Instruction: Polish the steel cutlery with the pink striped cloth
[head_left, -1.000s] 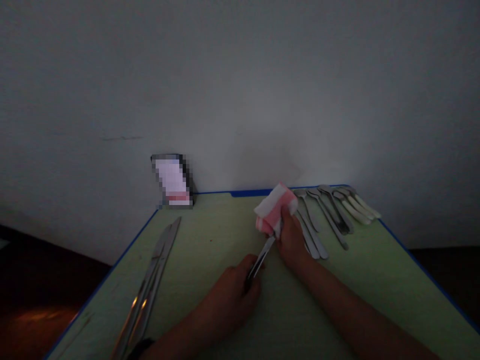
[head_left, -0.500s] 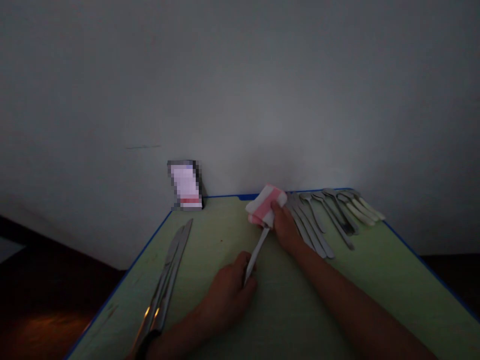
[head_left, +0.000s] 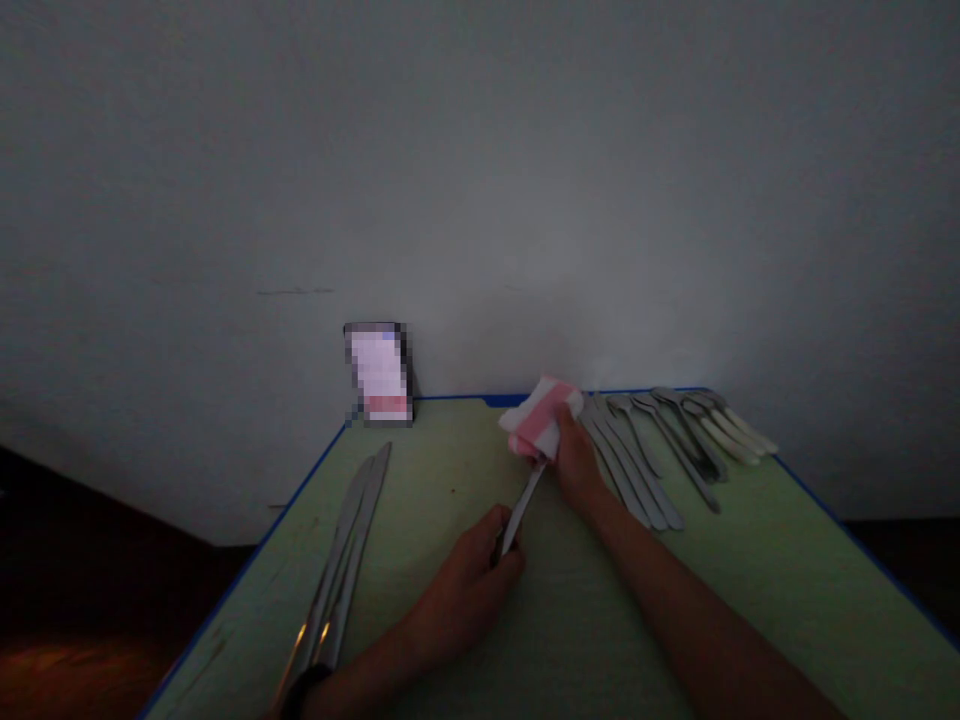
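Presently, left hand (head_left: pixel 472 575) grips a slim silver metal utensil (head_left: pixel 523 508), far end hidden by the pink-and-white striped cloth (head_left: pixel 541 415); right hand (head_left: pixel 576 465) clutches cloth. Long silver metal knives (head_left: pixel 361 540) lie left of cloth on pale-green bench (head_left: pixel 442 460).

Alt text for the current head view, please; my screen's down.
The left hand grips a metal utensil while the right hand holds a pink striped cloth over its far end. Two knives lie at left on the green table, spoons and other cutlery at right; a phone stands at the far left corner.
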